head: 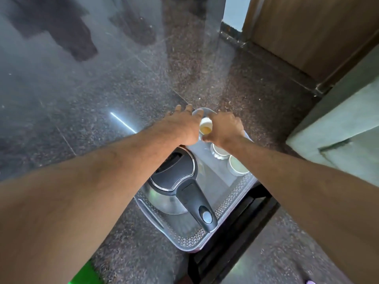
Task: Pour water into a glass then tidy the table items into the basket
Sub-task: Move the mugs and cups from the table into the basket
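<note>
Both arms reach out over the basket (pixel 229 220), which sits on a small dark table (pixel 242 226) above a speckled stone floor (pixel 123 89). My left hand (pixel 180 124) is at the far end, fingers spread and flat, gripping nothing that I can see; its fingertips sit at the left rim of a clear glass (pixel 202 113). My right hand (pixel 224 128) is curled closed around a small white bottle-like item (pixel 205 125), tilted, its open end facing the camera with a yellowish inside. That item is between my two hands, right beside the glass. Can't tell whether the glass stands inside the basket or just past its far edge, since my hands cover that spot. Basket is translucent with perforated walls. Kettle (pixel 178 181) fills its near-left part: black lid, black handle pointing near-right, clear body. Two white cups (pixel 238 166) sit along the basket's right side, one behind the other, the farther one partly under my right wrist. Wooden door (pixel 307 33) far right, pale cabinet (pixel 338 136) on the right.
</note>
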